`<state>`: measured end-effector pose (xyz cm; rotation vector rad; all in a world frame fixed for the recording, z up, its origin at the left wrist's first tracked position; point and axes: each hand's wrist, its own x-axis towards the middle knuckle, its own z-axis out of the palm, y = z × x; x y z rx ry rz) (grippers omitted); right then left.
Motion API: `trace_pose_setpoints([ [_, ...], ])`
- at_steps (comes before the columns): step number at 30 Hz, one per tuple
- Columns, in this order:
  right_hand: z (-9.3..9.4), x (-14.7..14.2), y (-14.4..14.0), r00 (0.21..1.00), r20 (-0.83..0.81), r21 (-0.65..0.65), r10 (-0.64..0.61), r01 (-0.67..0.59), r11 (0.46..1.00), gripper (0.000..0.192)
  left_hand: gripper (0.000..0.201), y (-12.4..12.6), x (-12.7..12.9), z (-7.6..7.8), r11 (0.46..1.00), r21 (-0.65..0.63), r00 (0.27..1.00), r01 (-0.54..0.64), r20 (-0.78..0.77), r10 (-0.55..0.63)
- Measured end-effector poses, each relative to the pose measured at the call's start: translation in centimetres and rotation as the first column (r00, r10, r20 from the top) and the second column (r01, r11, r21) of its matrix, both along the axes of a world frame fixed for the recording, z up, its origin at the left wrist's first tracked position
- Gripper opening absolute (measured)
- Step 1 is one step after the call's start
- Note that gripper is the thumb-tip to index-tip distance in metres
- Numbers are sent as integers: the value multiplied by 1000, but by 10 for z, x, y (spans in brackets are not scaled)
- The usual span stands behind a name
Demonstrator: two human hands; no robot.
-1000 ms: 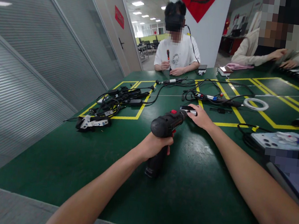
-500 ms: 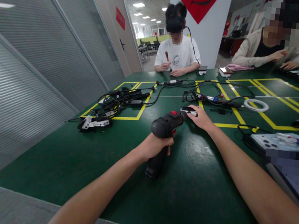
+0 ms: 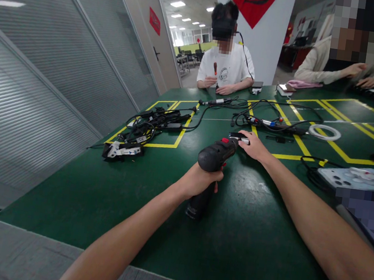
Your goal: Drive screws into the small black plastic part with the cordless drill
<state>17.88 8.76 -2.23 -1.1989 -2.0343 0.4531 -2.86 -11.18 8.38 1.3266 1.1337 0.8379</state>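
Note:
My left hand (image 3: 201, 180) is wrapped around the grip of a black cordless drill (image 3: 212, 158) with red buttons, which stands above the green table (image 3: 104, 193) with its nose pointing away from me. My right hand (image 3: 255, 147) reaches to the drill's front end and pinches the silver chuck or bit (image 3: 239, 139) there. The base of the drill's handle rests on or just over the tabletop.
A tangle of black cables and adapters (image 3: 148, 123) lies at the left in a yellow-marked box. More cables and tools (image 3: 265, 120), a white ring (image 3: 324, 132) and a phone (image 3: 357, 177) lie to the right. Two people sit at the far side.
The view has shifted slightly, so hands and drill sit a little further right in the picture. Both hands keep the same hold on the drill.

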Motion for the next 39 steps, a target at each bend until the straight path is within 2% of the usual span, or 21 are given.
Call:
trace_pose_setpoints([
  [5, -2, -1, 1, 1000, -12, -9, -6, 6, 1000, 47, 22, -1, 0, 0, 1000, 7, 1000, 11, -20, -11],
  [17, 2, -1, -4, 1000, -6, -34, -12, 12, 999, 49, 28, -1, 0, 2, 1000, -12, 1000, -9, -20, 8],
  [31, 4, -1, -5, 1000, -22, -42, -4, 3, 999, 47, 19, -3, 2, 5, 999, -13, 999, -35, -13, 35],
  [39, 6, -1, -7, 1000, -27, -46, 0, -1, 999, 49, 17, -1, -2, 0, 1000, 11, 1000, -5, -20, 5],
])
